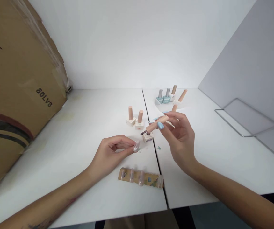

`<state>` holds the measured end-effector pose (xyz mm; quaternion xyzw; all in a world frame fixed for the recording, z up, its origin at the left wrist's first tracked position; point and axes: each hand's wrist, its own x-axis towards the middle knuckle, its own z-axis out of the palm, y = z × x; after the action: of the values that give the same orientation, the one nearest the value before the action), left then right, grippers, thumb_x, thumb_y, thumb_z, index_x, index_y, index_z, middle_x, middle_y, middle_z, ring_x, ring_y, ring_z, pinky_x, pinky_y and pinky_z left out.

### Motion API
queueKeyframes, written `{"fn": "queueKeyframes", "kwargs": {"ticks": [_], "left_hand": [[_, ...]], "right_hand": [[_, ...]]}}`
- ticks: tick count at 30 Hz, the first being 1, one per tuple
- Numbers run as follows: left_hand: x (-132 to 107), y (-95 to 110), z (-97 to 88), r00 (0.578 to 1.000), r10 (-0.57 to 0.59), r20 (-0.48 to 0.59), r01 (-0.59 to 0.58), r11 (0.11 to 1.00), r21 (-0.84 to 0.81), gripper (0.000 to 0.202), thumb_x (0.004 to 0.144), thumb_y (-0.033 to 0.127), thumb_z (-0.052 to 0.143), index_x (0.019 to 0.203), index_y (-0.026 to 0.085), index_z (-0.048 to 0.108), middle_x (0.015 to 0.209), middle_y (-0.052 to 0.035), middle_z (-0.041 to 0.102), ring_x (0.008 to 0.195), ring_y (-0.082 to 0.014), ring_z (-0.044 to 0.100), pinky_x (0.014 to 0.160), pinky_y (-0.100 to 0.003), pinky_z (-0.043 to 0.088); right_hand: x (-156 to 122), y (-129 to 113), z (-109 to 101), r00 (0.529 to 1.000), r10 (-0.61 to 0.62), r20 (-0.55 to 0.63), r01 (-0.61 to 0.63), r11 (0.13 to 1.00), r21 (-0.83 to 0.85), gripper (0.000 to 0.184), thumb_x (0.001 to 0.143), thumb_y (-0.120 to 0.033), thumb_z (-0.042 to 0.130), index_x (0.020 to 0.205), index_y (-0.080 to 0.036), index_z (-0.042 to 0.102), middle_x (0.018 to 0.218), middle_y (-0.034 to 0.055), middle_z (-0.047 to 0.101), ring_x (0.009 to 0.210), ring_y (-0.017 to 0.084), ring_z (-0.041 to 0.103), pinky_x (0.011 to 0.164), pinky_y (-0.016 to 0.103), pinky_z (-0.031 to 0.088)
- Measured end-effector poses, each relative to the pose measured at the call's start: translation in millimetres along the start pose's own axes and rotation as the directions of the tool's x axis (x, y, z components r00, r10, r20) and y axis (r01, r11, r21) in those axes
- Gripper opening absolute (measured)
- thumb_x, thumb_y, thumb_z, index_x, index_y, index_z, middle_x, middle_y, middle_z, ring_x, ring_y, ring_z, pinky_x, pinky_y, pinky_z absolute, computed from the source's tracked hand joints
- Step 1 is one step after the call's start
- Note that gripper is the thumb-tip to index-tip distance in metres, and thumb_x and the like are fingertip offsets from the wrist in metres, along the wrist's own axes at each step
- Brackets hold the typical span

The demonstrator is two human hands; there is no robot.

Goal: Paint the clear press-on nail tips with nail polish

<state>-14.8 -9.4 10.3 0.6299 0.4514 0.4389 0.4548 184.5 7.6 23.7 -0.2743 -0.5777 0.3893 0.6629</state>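
Observation:
Between the thumb and fingers of my left hand (111, 151) is a shiny, pale false nail (136, 146). My right hand (181, 138) grips the peach cap of a nail polish brush (157, 124), its dark bristle tip pointing left. Just below the brush stands an uncapped nail polish bottle (147, 137) with a pale body. Nearer to me lies a cardboard strip (140, 178) with several clear false nails on it. Two pale bottles with peach caps (135, 119) stand behind my left hand.
At the back, a clear tray (157, 103) holds teal bottles (166, 99) and pale ones. A large cardboard box (24, 79) rises at the left. A metal wire frame (247, 117) is by the right panel. A dark gap (161, 171) splits the white table.

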Motion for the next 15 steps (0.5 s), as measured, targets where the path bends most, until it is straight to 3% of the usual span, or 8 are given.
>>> {"fn": "queueKeyframes", "kwargs": {"ticks": [2,7,12,15], "left_hand": [[0.5,0.7,0.6,1.0,0.0,0.0,0.0,1.0,-0.005,0.004,0.077,0.016,0.076,0.077,0.02,0.075,0.076,0.0014,0.078,0.07,-0.0101,0.073,0.068,-0.014,0.058],[1.2,4.1,1.1,1.0,0.008,0.007,-0.008,1.0,0.001,0.003,0.077,0.017,0.075,0.076,0.02,0.075,0.076,0.0005,0.079,0.071,-0.0114,0.074,0.069,-0.016,0.059],[0.5,1.1,0.1,1.0,0.01,-0.016,-0.009,1.0,0.024,0.004,0.076,0.017,0.076,0.077,0.021,0.075,0.076,0.0017,0.079,0.071,-0.0113,0.073,0.069,-0.016,0.059],[0.0,-0.5,-0.7,0.998,0.048,-0.033,-0.046,0.998,0.049,0.004,0.077,0.018,0.076,0.077,0.022,0.076,0.078,0.002,0.079,0.072,-0.0116,0.073,0.07,-0.016,0.059]], "right_hand": [[0.4,-0.5,-0.4,1.0,-0.026,0.007,0.026,0.999,0.026,0.025,0.087,-0.006,0.06,0.106,-0.023,0.057,0.081,-0.0024,0.068,0.08,0.013,0.072,0.074,0.03,0.059],[-4.8,-0.1,0.4,0.983,-0.042,0.179,0.029,0.997,0.074,0.028,0.084,-0.005,0.062,0.106,-0.022,0.059,0.086,-0.0004,0.067,0.08,0.014,0.071,0.075,0.035,0.061],[-0.5,0.8,-0.9,1.0,-0.012,0.013,0.012,1.0,-0.003,0.026,0.086,-0.007,0.062,0.106,-0.023,0.058,0.083,-0.002,0.068,0.084,0.013,0.072,0.077,0.03,0.06],[-0.3,0.2,-1.4,0.998,-0.063,0.021,0.063,0.998,0.003,0.027,0.086,-0.006,0.062,0.105,-0.024,0.059,0.082,-0.0027,0.067,0.082,0.012,0.072,0.077,0.029,0.061]]}}
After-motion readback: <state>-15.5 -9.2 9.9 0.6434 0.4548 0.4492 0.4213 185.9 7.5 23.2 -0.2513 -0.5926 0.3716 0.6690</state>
